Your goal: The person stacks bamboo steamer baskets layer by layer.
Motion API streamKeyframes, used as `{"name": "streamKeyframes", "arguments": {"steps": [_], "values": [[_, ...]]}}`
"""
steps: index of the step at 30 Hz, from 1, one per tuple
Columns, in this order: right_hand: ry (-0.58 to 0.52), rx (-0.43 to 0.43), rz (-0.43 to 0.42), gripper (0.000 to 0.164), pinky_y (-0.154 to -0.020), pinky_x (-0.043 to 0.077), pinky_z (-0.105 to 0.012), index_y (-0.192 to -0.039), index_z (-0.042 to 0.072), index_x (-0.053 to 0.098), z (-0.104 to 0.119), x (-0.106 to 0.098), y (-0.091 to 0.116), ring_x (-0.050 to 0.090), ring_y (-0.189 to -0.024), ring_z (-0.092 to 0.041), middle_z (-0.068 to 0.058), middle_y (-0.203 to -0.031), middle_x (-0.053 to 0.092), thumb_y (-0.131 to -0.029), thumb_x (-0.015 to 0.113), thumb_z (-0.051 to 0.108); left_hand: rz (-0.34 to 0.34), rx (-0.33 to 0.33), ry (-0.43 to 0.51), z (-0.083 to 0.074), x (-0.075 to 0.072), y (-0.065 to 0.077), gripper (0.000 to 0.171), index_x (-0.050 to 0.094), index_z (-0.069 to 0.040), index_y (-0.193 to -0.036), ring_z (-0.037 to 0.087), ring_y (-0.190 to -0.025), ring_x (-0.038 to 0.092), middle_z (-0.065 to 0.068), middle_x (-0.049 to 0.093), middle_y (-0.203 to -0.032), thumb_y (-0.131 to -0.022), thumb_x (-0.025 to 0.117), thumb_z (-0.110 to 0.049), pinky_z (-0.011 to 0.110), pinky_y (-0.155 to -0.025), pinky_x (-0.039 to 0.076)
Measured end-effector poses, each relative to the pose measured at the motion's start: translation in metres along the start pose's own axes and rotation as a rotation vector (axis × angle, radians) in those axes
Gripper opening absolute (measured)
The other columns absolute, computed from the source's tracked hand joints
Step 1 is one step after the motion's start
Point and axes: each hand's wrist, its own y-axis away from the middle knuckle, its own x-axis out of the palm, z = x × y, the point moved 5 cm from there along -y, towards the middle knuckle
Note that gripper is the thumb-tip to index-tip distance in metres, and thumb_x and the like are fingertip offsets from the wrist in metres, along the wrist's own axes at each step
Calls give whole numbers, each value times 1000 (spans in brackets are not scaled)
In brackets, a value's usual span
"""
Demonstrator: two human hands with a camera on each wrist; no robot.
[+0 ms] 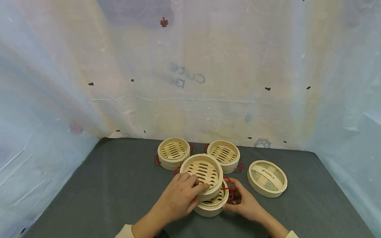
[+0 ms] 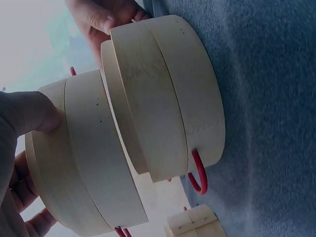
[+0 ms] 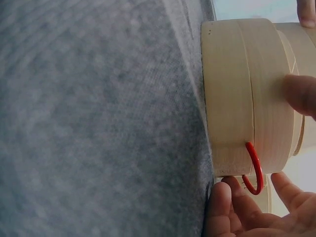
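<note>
My left hand [image 1: 180,195] grips the rim of a round bamboo steamer basket [image 1: 202,169], which has a slatted base and red loop handles. In the left wrist view this upper basket [image 2: 101,143] is tilted above a lower steamer basket [image 2: 153,89], with a narrow wedge of space between them. The lower basket [image 1: 208,211] sits on the grey cloth, partly covered by the upper one. My right hand [image 1: 245,203] holds its right side beside the red handle. In the right wrist view, thumb and fingers lie around the lower basket's wall [image 3: 227,94].
Two more steamer baskets with red handles stand behind, one at left [image 1: 173,164] and one at right [image 1: 228,167]. A bamboo lid [image 1: 267,193] lies on the grey cloth [image 1: 117,194] to the right. Pale plastic sheeting [image 1: 209,116] hangs around the back and sides.
</note>
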Motion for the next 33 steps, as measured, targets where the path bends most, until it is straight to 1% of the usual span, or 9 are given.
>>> {"name": "streamKeyframes", "arguments": {"steps": [4,9,15,17,23,30,33], "values": [[14,8,-3,80,-70,50,-26,-146,11,31,0,-1,0,58,-100,-16,-21,-121,57,-81,77,21,-5,4,8,-3,2,0,38,68,-29,-109,12,-78,47,-7,53,-85,-73,70,-18,33,-78,44],[5,17,-4,81,-70,49,-25,-146,13,31,0,-1,0,58,-97,-15,-16,-116,59,-81,77,20,-3,-1,9,-5,4,0,39,68,-29,-109,12,-79,48,-8,53,-84,-71,70,-18,33,-78,44],[12,9,-3,81,-69,49,-25,-146,13,31,0,-1,0,58,-93,-16,-14,-107,60,-80,77,19,7,-8,19,-8,2,-1,40,68,-29,-110,12,-78,48,-8,54,-86,-72,70,-18,33,-78,44],[27,19,-8,81,-69,49,-24,-146,14,32,-1,-1,-1,58,-92,-16,-13,-106,60,-79,78,21,13,-12,23,-9,2,-2,40,68,-29,-110,12,-78,48,-8,54,-86,-72,70,-18,33,-78,44],[59,33,-16,81,-69,49,-24,-145,17,33,-3,0,-1,58,-91,-13,-14,-110,61,-79,79,24,3,-7,24,-11,3,-4,40,68,-29,-108,12,-77,48,-8,54,-85,-70,71,-18,32,-78,44],[54,38,-11,80,-69,49,-24,-145,17,33,-3,0,-1,59,-92,-13,-16,-112,61,-79,78,24,9,-6,17,-13,3,-6,40,68,-29,-108,12,-77,48,-8,54,-85,-69,72,-20,32,-78,44],[50,29,-12,80,-70,50,-25,-145,17,33,-2,0,-1,59,-93,-11,-17,-116,60,-79,78,24,15,-5,18,-15,3,-7,41,68,-29,-108,11,-77,48,-9,54,-84,-69,72,-21,32,-77,44]]}}
